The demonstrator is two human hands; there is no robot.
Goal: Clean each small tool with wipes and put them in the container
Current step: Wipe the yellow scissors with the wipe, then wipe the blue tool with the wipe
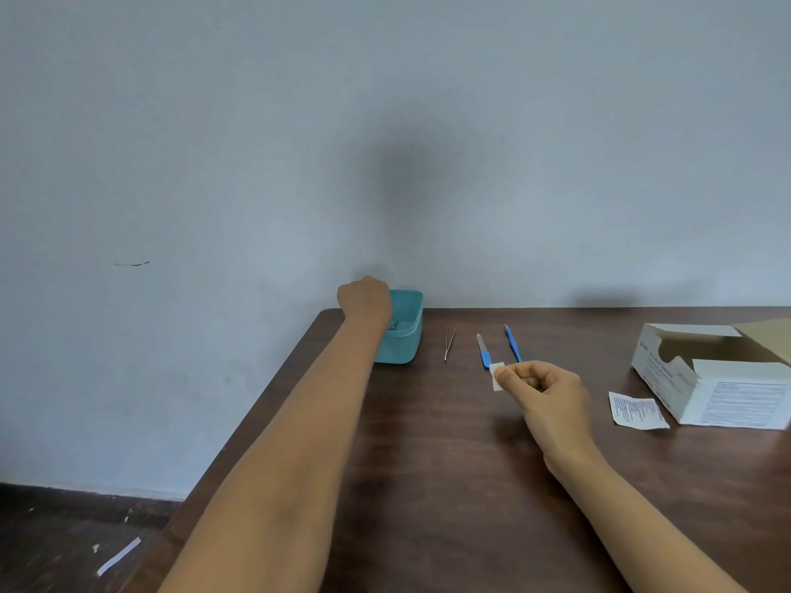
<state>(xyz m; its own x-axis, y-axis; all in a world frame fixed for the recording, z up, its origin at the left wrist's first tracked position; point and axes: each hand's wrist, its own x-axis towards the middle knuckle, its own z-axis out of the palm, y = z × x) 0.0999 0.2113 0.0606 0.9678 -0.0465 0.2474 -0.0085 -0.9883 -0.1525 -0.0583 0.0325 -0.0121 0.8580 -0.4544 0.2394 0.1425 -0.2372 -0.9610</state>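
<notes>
Seen from the head camera, the left hand [364, 299] is stretched out to the far left corner of the dark brown wooden table [428, 485], above the open rectangular teal plastic container [404, 340]. Its knuckles face the camera and its fingers dip out of sight behind them, so I cannot tell whether they are apart or holding anything. A small grey metal piece [394, 325] lies inside the container, just beside that hand.

To the right of the container three tools lie on the table in a row, apart from one another: thin metal tweezers [448, 344], then a grey file with a blue handle [483, 350], then a slim blue-handled pick [512, 342].

Nearer, the right hand [543, 391] hovers over the table, thumb and forefinger pinched on a small white wipe [498, 375]. The wipe overlaps the near end of the file, though whether they touch is unclear.

At the far right sits an open white cardboard box [719, 378], and a torn white printed sachet [637, 410] lies just to its left
</notes>
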